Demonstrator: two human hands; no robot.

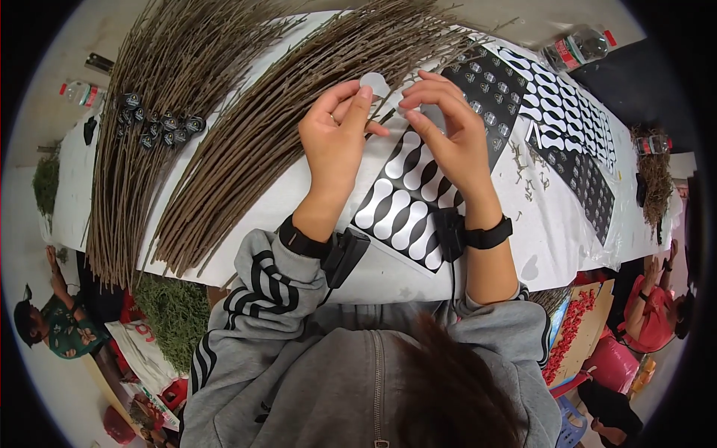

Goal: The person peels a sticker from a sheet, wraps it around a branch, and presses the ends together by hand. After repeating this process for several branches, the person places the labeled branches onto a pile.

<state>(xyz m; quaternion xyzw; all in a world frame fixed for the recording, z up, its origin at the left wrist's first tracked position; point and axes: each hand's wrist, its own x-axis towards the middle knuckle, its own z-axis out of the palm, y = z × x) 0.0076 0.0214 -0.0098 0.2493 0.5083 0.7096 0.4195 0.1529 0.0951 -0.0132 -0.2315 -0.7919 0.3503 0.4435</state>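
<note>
Between its thumb and fingers my left hand [337, 123] pinches a white label [375, 84] with a rounded end; the fingers cover the rest of it. To its right, my right hand [452, 131] is raised with curved fingers apart from the thumb, and nothing clearly shows in it. Below the hands lies a black sheet of white dumbbell-shaped labels [392, 212]. Beyond my right hand is a dark sheet with printed round labels [489, 86]. A long bundle of thin brown twigs [258, 153] stretches diagonally behind and left of my left hand.
Another twig bundle [123, 194], with black round labels [160, 127] on it, lies far left. More label sheets [575, 104] and small twig bits [529, 175] lie right on the white-covered table [515, 243]. Plastic bottles [579, 48] stand around. People [63, 321] are at both sides.
</note>
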